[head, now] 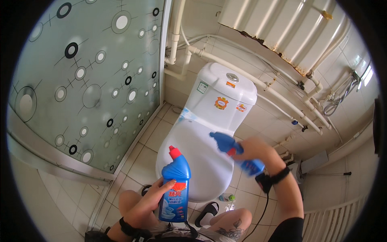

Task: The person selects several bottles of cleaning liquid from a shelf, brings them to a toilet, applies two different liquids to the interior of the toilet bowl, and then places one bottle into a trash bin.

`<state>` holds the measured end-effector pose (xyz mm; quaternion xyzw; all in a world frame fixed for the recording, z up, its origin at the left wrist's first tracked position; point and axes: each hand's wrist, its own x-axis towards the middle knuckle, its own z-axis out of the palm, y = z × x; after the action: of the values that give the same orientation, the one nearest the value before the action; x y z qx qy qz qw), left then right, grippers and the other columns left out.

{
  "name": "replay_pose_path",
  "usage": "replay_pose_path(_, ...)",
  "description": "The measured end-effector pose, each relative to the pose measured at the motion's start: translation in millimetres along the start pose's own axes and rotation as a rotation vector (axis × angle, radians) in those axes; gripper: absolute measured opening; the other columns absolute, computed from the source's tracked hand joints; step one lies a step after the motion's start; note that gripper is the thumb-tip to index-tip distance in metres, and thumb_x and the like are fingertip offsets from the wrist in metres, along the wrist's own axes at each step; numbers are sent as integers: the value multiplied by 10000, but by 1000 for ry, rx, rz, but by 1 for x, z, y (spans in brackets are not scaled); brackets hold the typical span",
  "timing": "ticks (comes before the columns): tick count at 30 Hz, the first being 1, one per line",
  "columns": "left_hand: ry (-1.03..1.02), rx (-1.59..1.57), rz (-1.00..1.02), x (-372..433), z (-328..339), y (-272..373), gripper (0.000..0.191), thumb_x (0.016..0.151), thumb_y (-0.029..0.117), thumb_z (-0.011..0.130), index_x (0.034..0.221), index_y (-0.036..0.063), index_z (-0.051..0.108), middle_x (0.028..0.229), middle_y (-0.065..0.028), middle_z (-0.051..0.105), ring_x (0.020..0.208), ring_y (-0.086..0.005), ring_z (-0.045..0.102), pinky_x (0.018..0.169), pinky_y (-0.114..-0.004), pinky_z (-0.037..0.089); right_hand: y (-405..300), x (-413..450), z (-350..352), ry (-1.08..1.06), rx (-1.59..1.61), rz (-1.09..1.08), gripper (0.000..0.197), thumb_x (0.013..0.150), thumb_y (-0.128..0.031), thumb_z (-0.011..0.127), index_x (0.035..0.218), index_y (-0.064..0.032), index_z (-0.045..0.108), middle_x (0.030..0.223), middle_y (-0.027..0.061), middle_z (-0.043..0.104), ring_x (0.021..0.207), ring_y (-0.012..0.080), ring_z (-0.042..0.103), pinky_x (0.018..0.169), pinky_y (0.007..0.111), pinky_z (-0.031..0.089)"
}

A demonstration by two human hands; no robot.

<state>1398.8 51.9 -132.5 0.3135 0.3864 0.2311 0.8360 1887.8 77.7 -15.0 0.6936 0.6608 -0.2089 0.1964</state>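
My left hand [160,190] holds a blue toilet cleaner bottle [175,196] upright by its side; its red cap is on. In my right hand [251,148] is a blue spray bottle [226,142], gripped round its neck, with the nozzle end pointing left over the toilet lid. Motion blurs this hand, and whether a finger presses the trigger cannot be told. The white toilet [196,157] stands before me with its lid down. Stickers mark its tank [208,96], and a round metal flush button [232,77] sits on top.
A patterned glass shower partition [99,75] rises at the left. Cream pipes [248,81] run along the tiled wall behind the toilet, below a rusty white radiator [281,27]. A small bottle with a green cap [226,197] lies on the floor right of the toilet's front. A cable hangs near my right wrist.
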Motion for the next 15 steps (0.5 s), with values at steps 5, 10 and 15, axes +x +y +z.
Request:
replay_pose_path(5,-18,-8,-120,9,-14,-9,715,1172,415,903,1692,9,626,1482,-171,826,1285,-261,843,1124,-453,697,-26,170,-67,110,-917,100,375,1011,-572,905,1218,-267,975,1153,-47,927,1163,215,866,1106,475,522)
replay_pose_path(10,-40,16,-183,8,-28,-11,750,1140,445,933,1685,11,657,1473,-154,829,1281,-247,829,1133,-427,674,-89,259,-97,124,-1047,155,370,1052,-576,899,1257,-279,980,1214,-68,925,1141,209,860,1049,443,494)
replay_pose_path(15,-98,23,-194,17,-35,-19,784,1124,465,947,1694,13,654,1504,-153,820,1326,-254,816,1163,-443,662,-75,267,-110,123,-1044,90,446,1075,-645,860,1271,-265,986,1242,-31,934,1204,214,853,1074,405,494)
